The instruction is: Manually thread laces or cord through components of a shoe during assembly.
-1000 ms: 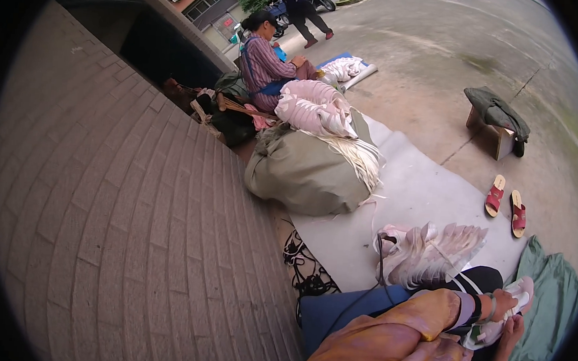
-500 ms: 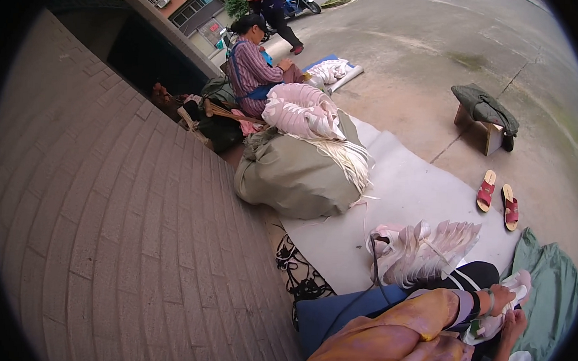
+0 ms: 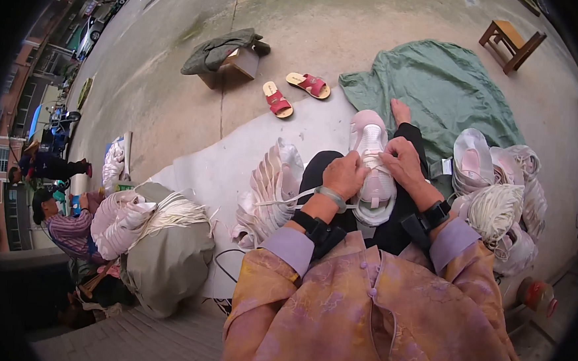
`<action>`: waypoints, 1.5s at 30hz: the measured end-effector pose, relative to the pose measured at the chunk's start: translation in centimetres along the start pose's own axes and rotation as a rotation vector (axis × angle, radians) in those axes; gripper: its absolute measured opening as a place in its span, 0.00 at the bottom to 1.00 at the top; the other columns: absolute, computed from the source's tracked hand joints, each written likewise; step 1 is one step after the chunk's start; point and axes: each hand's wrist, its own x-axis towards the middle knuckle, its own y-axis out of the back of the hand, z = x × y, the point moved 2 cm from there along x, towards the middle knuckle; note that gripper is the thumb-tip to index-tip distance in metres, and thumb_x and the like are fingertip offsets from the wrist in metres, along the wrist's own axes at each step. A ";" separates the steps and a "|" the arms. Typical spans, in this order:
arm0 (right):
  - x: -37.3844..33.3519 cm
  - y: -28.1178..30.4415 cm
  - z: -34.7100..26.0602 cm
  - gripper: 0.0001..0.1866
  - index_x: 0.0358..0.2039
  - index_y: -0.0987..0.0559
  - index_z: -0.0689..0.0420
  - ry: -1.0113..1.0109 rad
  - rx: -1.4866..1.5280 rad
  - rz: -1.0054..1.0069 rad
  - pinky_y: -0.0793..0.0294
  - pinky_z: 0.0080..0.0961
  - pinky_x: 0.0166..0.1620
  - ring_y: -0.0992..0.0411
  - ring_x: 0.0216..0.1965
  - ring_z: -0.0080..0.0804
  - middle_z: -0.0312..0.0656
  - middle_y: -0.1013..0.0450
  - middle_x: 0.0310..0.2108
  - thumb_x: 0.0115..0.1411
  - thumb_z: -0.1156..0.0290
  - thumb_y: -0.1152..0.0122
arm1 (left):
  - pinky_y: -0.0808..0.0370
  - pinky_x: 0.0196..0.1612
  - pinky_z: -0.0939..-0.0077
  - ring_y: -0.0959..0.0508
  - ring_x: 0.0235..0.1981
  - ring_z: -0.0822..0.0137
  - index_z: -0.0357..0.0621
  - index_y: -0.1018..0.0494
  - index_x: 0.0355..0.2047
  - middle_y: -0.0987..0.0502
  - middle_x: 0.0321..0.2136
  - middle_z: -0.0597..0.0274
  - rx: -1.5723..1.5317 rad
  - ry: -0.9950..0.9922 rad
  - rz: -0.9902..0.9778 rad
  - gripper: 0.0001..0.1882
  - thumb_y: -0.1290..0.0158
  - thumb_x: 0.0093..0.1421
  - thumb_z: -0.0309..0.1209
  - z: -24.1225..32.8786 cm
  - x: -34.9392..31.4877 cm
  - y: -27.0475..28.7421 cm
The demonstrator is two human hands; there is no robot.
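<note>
A white and pink sneaker point(image 3: 370, 140) lies lengthwise between my knees, its pink toe pointing away from me. My left hand point(image 3: 343, 177) is closed at the left side of its lacing, fingertips pinching the white shoelace point(image 3: 367, 160). From the other side my right hand point(image 3: 402, 163) pinches at the same lacing with bent fingers. The exact grip on the lace is partly hidden by the fingers. Beside my left knee stands a row of nested pink-white shoe uppers point(image 3: 273, 183). A white lace strand runs from that row toward my left wrist.
To the right sit more uppers point(image 3: 473, 162) and a bundle of white laces point(image 3: 497, 210). A green cloth point(image 3: 440, 90), red slippers point(image 3: 309, 86) and a cloth-topped stool point(image 3: 230, 68) lie ahead. On the left are a stuffed grey-green sack point(image 3: 165, 259) and a seated person point(image 3: 68, 226).
My view has swung right and down from the brick wall, bringing the sneaker and both hands to the middle. Both hands stay at the sneaker's lacing.
</note>
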 end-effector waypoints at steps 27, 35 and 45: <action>1.2 0.2 2.9 0.11 0.21 0.24 0.59 -0.447 0.339 -0.380 0.32 0.25 0.27 0.30 0.21 0.28 0.41 0.29 0.17 0.44 0.63 0.42 | 0.42 0.18 0.81 0.40 0.15 0.78 0.38 0.35 0.18 0.38 0.12 0.69 -0.290 -0.159 -0.240 0.11 0.51 0.55 0.29 -0.2 -2.3 5.4; 1.7 1.5 0.8 0.09 0.22 0.23 0.58 -0.440 0.227 -0.403 0.33 0.25 0.28 0.31 0.23 0.28 0.39 0.29 0.19 0.46 0.65 0.42 | 0.41 0.20 0.78 0.38 0.16 0.72 0.37 0.36 0.18 0.38 0.13 0.64 -0.119 -0.298 -0.195 0.10 0.51 0.54 0.26 0.6 -3.9 8.7; 2.3 1.9 0.4 0.09 0.24 0.23 0.56 -0.391 0.150 -0.500 0.31 0.28 0.34 0.27 0.28 0.36 0.43 0.26 0.23 0.46 0.64 0.43 | 0.39 0.21 0.77 0.38 0.16 0.70 0.37 0.37 0.20 0.37 0.14 0.61 0.031 -0.323 -0.147 0.08 0.51 0.54 0.24 -0.5 -5.6 9.5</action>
